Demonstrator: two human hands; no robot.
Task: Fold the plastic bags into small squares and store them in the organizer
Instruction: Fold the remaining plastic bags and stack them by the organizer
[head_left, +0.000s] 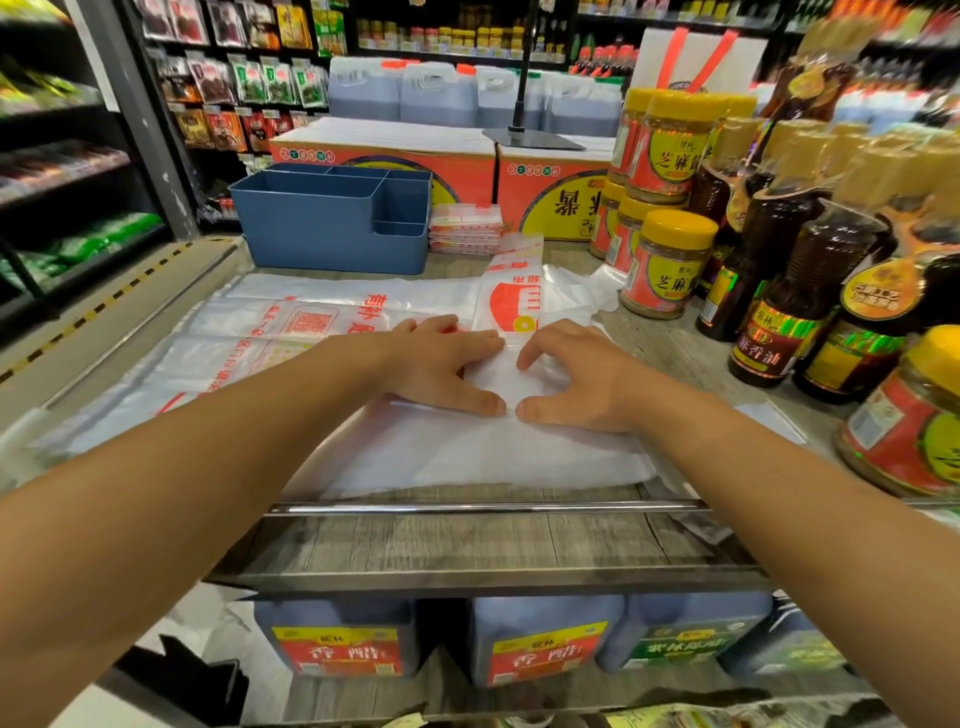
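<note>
Shelf goods — blurred, unreadable

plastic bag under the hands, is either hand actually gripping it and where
Neither grips it. The left hand and right hand press flat on the plastic bag, fingers and thumbs on its folded middle, near the printed end.

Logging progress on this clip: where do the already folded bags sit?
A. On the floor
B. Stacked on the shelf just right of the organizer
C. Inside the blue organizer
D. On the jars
B: the folded bags lie stacked beside the blue organizer, on its right.
</note>
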